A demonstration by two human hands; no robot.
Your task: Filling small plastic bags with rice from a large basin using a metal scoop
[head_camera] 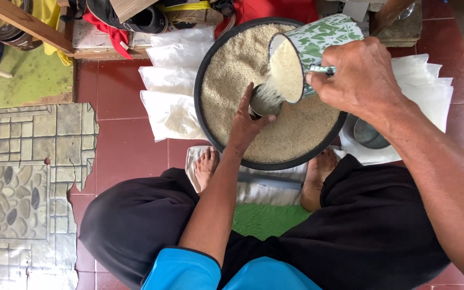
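Head view | green-and-white patterned enamel mug (318,40) gripped by handle in right hand (358,75), tilted so rice pours | small round metal can (264,104) steadied by left hand (245,123), fingers curled around it, over round black rice-filled basin (210,134) catching spill

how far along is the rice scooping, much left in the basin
Done: filled plastic bags of rice lie on the floor beside the basin. In hand: the right hand tips a green mug, pouring rice into a small tin steadied by the left hand. Left: the basin is nearly full, and empty bags wait at the right.
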